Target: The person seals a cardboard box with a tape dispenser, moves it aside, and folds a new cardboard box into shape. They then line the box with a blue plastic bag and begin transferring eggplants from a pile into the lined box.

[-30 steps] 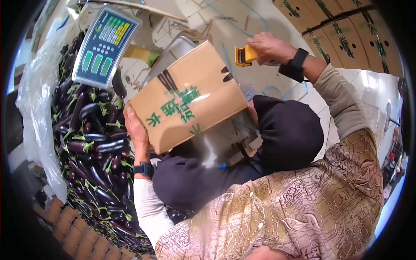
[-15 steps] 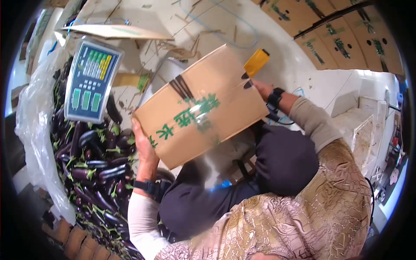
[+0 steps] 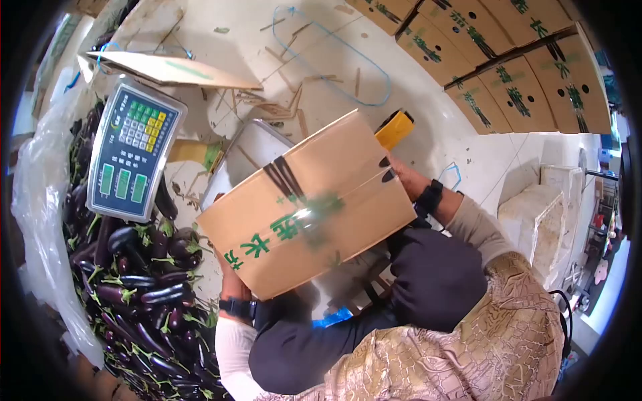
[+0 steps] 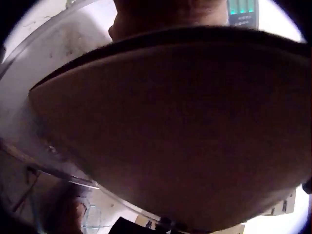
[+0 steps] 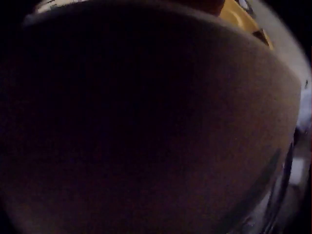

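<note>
A closed cardboard box (image 3: 334,180) with green lettering and dark stripes lies tilted across the lap in the head view. My left hand (image 3: 231,275) holds its left end, most of the fingers hidden behind the cardboard. At the opposite end, my right hand (image 3: 409,179) is against the box side near two dark holes. It grips a yellow tape dispenser (image 3: 396,131), which sticks out past the far right corner. Dark box surface (image 4: 170,122) fills most of the left wrist view. The right wrist view is nearly black, with the yellow dispenser (image 5: 241,20) at the top.
A scale display (image 3: 137,147) stands at left beside a heap of eggplants (image 3: 144,294) and clear plastic sheeting (image 3: 43,220). Behind the box is a grey metal tray (image 3: 251,150). Stacked cartons (image 3: 508,80) are at upper right; a foam box (image 3: 535,217) sits at right.
My right hand, with the tape dispenser, has come from beyond the box in to its right end. The box has shifted lower and slightly right in the head view, which has also moved.
</note>
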`<state>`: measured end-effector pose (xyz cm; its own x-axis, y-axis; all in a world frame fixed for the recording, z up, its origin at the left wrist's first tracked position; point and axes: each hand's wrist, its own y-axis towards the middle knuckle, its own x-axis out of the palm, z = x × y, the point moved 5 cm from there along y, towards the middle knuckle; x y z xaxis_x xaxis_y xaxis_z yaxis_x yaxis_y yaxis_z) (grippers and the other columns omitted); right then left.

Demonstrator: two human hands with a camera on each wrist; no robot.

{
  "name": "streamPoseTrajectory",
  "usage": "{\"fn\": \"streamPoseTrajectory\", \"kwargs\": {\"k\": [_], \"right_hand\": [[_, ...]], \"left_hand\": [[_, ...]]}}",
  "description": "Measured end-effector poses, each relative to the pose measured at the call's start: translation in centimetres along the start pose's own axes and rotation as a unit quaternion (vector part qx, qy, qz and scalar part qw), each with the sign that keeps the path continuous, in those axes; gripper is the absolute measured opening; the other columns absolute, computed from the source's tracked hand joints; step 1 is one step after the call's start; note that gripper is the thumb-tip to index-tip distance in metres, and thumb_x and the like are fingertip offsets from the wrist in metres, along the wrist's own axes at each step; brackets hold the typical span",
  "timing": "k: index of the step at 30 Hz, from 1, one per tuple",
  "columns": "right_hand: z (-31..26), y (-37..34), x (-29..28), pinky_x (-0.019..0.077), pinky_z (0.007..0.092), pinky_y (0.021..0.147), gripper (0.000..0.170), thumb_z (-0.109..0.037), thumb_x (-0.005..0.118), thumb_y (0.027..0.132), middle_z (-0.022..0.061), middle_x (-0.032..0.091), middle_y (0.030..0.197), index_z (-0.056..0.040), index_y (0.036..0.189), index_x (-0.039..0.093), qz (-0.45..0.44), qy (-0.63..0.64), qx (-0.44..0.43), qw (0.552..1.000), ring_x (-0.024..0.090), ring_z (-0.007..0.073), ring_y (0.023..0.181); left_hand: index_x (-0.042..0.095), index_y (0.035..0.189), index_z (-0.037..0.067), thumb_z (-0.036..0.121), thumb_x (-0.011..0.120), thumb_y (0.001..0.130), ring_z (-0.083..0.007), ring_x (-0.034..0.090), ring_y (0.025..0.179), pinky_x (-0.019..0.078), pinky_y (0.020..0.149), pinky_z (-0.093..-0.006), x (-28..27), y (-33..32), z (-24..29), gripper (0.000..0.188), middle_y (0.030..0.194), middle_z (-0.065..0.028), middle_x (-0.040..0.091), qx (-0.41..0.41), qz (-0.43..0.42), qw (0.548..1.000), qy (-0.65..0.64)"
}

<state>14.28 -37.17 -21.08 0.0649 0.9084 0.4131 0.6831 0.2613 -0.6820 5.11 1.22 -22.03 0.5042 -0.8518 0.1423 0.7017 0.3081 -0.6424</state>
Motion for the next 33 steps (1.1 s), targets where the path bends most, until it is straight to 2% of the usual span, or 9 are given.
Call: {"fn": "streamPoseTrajectory", "kwargs": {"k": [2, 4, 6, 15, 18, 22, 25, 27, 33], "right_hand": [[1.2, 0.3, -0.3, 0.0543, 0.0359, 0.083, 0.055, -0.051, 0.053, 0.097, 0.0047, 0.062, 0.122, -0.0118, 0.136, 0.05, -0.045, 0.02, 0.033, 0.998, 0.062, 0.0167, 0.098], [7.5, 4.8, -5.2, 0.0541, 0.0337, 0.082, 0.047, -0.044, 0.053, 0.099, 0.0033, 0.065, 0.115, -0.0104, 0.131, 0.053, -0.073, 0.11, 0.069, 0.989, 0.063, 0.0153, 0.094], [7.8, 6.0, -6.1, 0.054, 0.0326, 0.082, 0.043, -0.04, 0.054, 0.1, 0.0026, 0.066, 0.111, -0.0097, 0.129, 0.055, -0.086, 0.147, 0.082, 0.982, 0.063, 0.0146, 0.093], [2.9, -2.3, -2.3, 0.0521, 0.0329, 0.086, 0.046, -0.044, 0.053, 0.099, 0.0033, 0.061, 0.122, -0.0097, 0.13, 0.055, -0.201, -0.174, -0.068, 0.962, 0.059, 0.0128, 0.104], [5.3, 1.1, -3.7, 0.0513, 0.0346, 0.092, 0.051, -0.035, 0.061, 0.096, 0.006, 0.062, 0.126, -0.0049, 0.136, 0.051, -0.093, -0.056, -0.043, 0.993, 0.06, 0.0149, 0.111], [-0.2, -3.8, -2.6, 0.051, 0.0319, 0.09, 0.056, -0.048, 0.042, 0.102, 0.0038, 0.055, 0.135, -0.0095, 0.142, 0.046, -0.037, -0.171, -0.02, 0.984, 0.055, 0.0127, 0.117], [-3.3, -6.1, -3.8, 0.0512, 0.0295, 0.088, 0.056, -0.047, 0.042, 0.102, 0.0019, 0.055, 0.134, -0.0088, 0.143, 0.046, -0.031, -0.147, -0.082, 0.985, 0.056, 0.0124, 0.116], [-5.9, -8.5, -4.7, 0.0513, 0.0292, 0.088, 0.054, -0.044, 0.044, 0.102, 0.0, 0.055, 0.134, -0.0084, 0.143, 0.046, -0.031, -0.131, -0.109, 0.985, 0.056, 0.0119, 0.116], [-15.9, -24.3, -3.4, 0.0478, 0.0276, 0.091, 0.061, -0.04, 0.067, 0.091, 0.0037, 0.057, 0.128, -0.0021, 0.136, 0.05, -0.055, -0.102, -0.343, 0.932, 0.055, 0.0128, 0.113]], "left_hand": [[0.049, 0.137, 0.004, 0.055, 0.035, 0.102, -0.0242, 0.061, 0.108, 0.0517, 0.091, -0.037, 1.9, 0.6, 0.2, 0.064, 0.127, -0.0102, 0.06, -0.012, 0.003, 1.0, -0.005], [0.048, 0.137, 0.004, 0.055, 0.035, 0.102, -0.0243, 0.061, 0.108, 0.0517, 0.092, -0.0371, 1.8, 0.5, 0.5, 0.064, 0.128, -0.0102, 0.059, -0.02, -0.001, 1.0, -0.014], [0.048, 0.137, 0.004, 0.055, 0.035, 0.102, -0.0245, 0.061, 0.109, 0.0516, 0.092, -0.0372, 1.7, 0.2, 0.6, 0.064, 0.128, -0.0102, 0.059, -0.025, -0.008, 0.999, -0.026], [0.047, 0.138, 0.005, 0.055, 0.034, 0.102, -0.0252, 0.06, 0.111, 0.0515, 0.093, -0.0377, 3.0, -0.8, 1.5, 0.063, 0.129, -0.0104, 0.059, -0.026, -0.121, 0.99, -0.071], [0.047, 0.138, 0.005, 0.055, 0.034, 0.102, -0.0254, 0.06, 0.112, 0.0514, 0.094, -0.0378, 7.4, -2.2, 4.6, 0.063, 0.129, -0.0104, 0.059, 0.005, -0.171, 0.983, -0.073], [0.047, 0.138, 0.005, 0.055, 0.034, 0.102, -0.0257, 0.06, 0.112, 0.0513, 0.094, -0.038, 11.1, -2.8, 9.0, 0.063, 0.129, -0.0105, 0.058, 0.028, -0.215, 0.974, -0.068], [0.046, 0.138, 0.005, 0.055, 0.033, 0.102, -0.0259, 0.06, 0.113, 0.0513, 0.095, -0.0382, 11.3, -5.6, 10.8, 0.063, 0.13, -0.0106, 0.058, 0.043, -0.25, 0.965, -0.066], [0.046, 0.139, 0.005, 0.054, 0.033, 0.102, -0.0261, 0.059, 0.114, 0.0512, 0.095, -0.0383, 12.8, -7.0, 12.5, 0.063, 0.13, -0.0106, 0.058, 0.052, -0.27, 0.959, -0.061], [0.047, 0.139, 0.005, 0.06, 0.035, 0.099, -0.0265, 0.061, 0.111, 0.0516, 0.095, -0.0411, 22.7, -16.1, 20.2, 0.069, 0.129, -0.0124, 0.059, 0.094, -0.323, 0.94, -0.061]]}}
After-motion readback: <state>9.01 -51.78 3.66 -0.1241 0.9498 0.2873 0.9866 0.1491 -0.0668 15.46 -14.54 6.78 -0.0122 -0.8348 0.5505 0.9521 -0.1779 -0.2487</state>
